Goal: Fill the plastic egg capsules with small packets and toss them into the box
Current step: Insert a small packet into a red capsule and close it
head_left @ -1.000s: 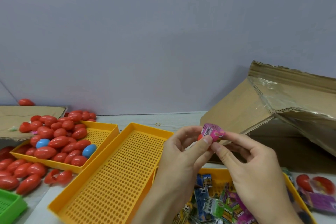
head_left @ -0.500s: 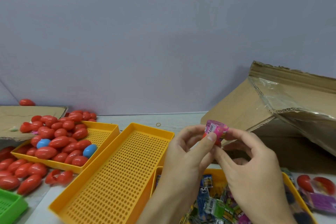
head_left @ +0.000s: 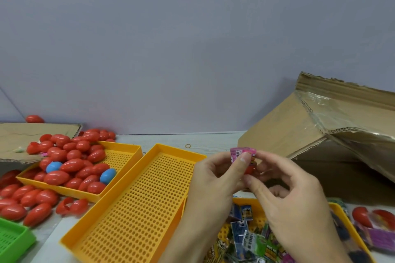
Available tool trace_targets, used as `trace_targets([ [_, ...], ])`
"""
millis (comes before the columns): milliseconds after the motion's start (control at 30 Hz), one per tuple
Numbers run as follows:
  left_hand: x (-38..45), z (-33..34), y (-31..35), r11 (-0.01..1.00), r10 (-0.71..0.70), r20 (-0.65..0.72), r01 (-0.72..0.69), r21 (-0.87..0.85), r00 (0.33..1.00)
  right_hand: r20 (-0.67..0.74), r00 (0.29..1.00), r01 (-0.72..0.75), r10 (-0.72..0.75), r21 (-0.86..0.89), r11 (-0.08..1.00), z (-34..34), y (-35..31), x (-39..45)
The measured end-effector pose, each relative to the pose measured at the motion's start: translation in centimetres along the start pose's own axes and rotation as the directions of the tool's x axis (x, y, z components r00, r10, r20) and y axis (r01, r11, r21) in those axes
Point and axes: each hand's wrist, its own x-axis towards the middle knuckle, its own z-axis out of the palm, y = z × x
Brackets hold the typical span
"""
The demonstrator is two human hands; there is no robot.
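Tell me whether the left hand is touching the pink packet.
Touching. The head view shows the left hand with its thumb pressed on the pink packet above the red capsule.

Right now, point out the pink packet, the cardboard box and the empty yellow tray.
pink packet [head_left: 243, 153], head view, its upper printed face.
cardboard box [head_left: 284, 132], head view, its left flap.
empty yellow tray [head_left: 136, 205], head view, its perforated floor.

pink packet [head_left: 243, 152]: I see a barcode patch, digits too small to read
dark blue packet [head_left: 239, 227]: I read "6", maybe "9"
green packet [head_left: 252, 241]: barcode only, unreadable
yellow packet [head_left: 222, 246]: "6"-like digit
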Motion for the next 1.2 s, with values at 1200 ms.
trace_targets([
  [1200, -0.5, 1.2, 0.8, 0.987, -0.054, -0.03, 0.058, 0.15, 0.998, -0.22, 0.962, 0.168, -0.161, 0.01, 0.986, 0.8, 0.4, -0.4],
])
